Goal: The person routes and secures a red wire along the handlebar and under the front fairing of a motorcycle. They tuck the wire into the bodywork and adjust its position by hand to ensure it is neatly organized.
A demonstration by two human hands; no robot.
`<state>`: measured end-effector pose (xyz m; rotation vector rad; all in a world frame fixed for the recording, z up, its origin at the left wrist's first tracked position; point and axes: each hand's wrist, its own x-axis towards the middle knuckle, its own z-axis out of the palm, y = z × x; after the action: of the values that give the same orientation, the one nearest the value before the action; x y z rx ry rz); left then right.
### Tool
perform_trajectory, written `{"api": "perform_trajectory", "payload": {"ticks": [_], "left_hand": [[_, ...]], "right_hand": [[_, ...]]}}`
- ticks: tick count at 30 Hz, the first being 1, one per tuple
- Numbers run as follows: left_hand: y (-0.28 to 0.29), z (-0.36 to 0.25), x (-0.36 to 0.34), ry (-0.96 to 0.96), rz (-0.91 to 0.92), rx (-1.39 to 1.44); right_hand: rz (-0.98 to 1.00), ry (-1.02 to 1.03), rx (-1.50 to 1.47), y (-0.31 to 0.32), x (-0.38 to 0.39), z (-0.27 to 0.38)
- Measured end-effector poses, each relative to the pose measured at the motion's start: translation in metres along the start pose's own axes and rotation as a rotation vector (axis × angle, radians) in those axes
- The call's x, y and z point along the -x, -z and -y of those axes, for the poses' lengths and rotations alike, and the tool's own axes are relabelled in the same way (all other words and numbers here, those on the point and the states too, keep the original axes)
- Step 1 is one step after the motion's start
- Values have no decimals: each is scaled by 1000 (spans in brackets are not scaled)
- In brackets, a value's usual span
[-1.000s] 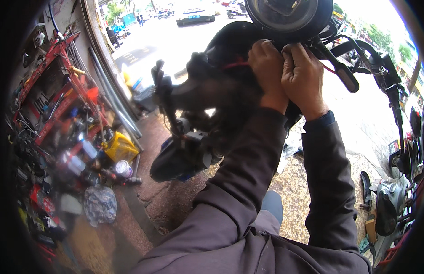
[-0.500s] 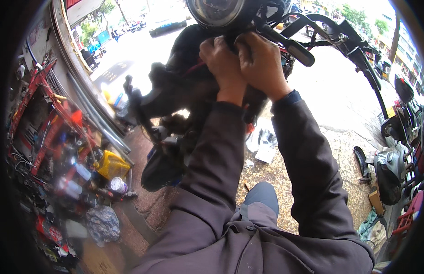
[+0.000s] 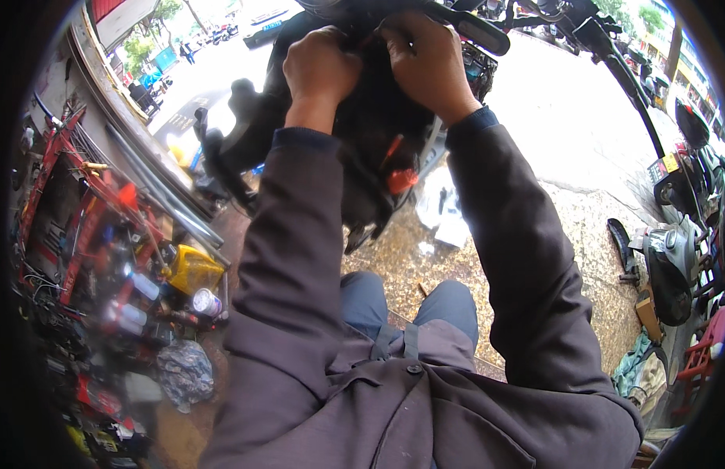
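Note:
The dark front bodywork of a motorbike (image 3: 354, 156) fills the upper middle, beneath a round black housing (image 3: 339, 8) cut off at the top edge. My left hand (image 3: 322, 66) is closed at its upper part, thumb and fingertips turned away. My right hand (image 3: 425, 62) has curled fingers a little to the right, at the same black part. What either hand grips is hidden; a bit of red shows between them. An orange-red piece (image 3: 403, 178) sits lower on the bike. A black bar with a rounded end (image 3: 479, 33) reaches right above my right hand.
Red metal racks (image 3: 53, 187), tubes, a yellow jug (image 3: 194, 270), bottles and a crumpled bag (image 3: 182, 371) crowd the left. Scooters (image 3: 667, 289) and loose parts line the right. Below the bike lie white sheets (image 3: 448, 223). A street with parked vehicles shows beyond.
Both hands, with the bike's front, have moved up and left in the view. My hands have drawn apart, my left farther left than my right. More of the bike's lower front now shows between my arms.

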<state>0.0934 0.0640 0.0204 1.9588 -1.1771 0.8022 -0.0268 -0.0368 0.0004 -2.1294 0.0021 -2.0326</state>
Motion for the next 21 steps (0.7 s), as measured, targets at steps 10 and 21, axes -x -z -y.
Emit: {"api": "perform_trajectory", "payload": {"ticks": [10, 21], "left_hand": [[-2, 28, -34, -173, 237, 85], [1, 45, -51, -109, 486, 437]], "right_hand": [[-114, -266, -168, -16, 48, 73], [-16, -704, -564, -53, 53, 44]]}}
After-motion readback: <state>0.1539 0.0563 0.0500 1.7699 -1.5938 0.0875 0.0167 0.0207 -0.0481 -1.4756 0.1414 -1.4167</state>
